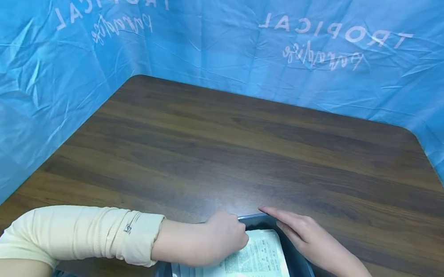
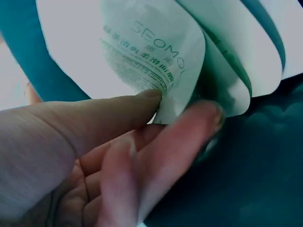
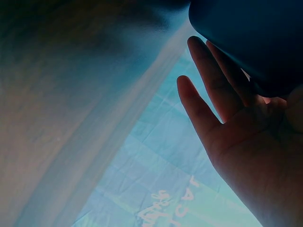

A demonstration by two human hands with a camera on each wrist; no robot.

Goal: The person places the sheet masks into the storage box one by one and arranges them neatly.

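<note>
A dark blue bin [image 1: 309,272] at the front edge in the head view holds several pale flat packets [image 1: 265,267] with fine print and a barcode. My left hand [image 1: 222,239] is over the bin's left side. In the left wrist view its thumb and a finger pinch the bottom corner of one white packet [image 2: 151,52] with green print, and more packets fan out beside it. On the bin's right side, my right hand [image 1: 312,238] lies along the rim with fingers fairly straight. The right wrist view shows those fingers [image 3: 215,90] against the bin's outer wall.
A brown wood-grain table [image 1: 244,158] stretches beyond the bin. Blue sheeting [image 1: 224,36] with mirrored white lettering hangs along its back and sides. The left arm's cream sleeve [image 1: 88,232] crosses the front left of the table.
</note>
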